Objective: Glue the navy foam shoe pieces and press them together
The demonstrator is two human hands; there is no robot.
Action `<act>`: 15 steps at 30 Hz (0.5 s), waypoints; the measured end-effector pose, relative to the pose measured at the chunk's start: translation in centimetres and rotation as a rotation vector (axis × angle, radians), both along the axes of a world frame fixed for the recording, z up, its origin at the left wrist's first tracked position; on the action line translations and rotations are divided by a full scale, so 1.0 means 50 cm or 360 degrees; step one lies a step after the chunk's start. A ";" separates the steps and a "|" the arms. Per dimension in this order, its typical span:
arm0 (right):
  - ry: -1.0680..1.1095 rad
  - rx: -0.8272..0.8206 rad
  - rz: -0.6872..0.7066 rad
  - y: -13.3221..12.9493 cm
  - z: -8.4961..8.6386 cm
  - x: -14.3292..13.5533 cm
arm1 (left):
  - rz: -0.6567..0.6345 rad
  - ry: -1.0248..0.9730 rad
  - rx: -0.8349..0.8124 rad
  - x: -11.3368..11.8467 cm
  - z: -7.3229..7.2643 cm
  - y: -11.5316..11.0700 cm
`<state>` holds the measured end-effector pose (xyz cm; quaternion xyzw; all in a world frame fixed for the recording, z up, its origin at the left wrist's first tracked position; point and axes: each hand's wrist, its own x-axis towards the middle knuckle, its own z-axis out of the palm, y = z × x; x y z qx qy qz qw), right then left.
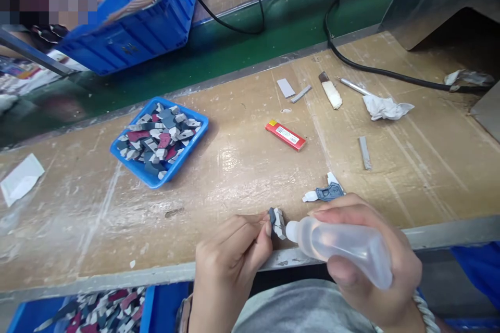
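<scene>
Near the table's front edge, my left hand (238, 244) pinches a small grey and white molded piece (278, 225) between thumb and fingers. My right hand (375, 250) is wrapped round a translucent squeeze bottle (344, 244), tilted so its white tip points left. That tip is at the piece, touching or almost touching it; I cannot tell which. Just beyond my right hand lies a blue-grey and white part (329, 192) on the tabletop. Farther left stands a blue tray (156, 183) full of small grey, white and dark red pieces.
A red box (285, 135), a grey strip (364, 153), a pen-like tool (353, 86) and crumpled tissue (385, 107) lie on the table (230, 166). A black cable (375, 69) crosses the back right. A blue crate (136, 44) stands beyond; a blue bin (160, 307) sits below the edge.
</scene>
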<state>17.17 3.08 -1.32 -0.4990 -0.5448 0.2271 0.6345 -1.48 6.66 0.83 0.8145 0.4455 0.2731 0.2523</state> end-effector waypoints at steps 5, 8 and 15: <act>-0.0164 0.0168 -0.0027 0.004 0.021 -0.001 | 0.0034 0.0012 -0.0015 -0.003 -0.002 -0.004; -0.0293 0.0245 -0.0083 0.000 0.032 -0.010 | 0.0045 -0.0004 -0.0021 0.000 0.001 -0.005; -0.0146 0.0281 -0.0205 -0.025 0.038 -0.026 | 0.0076 -0.0018 -0.0025 -0.002 0.006 -0.018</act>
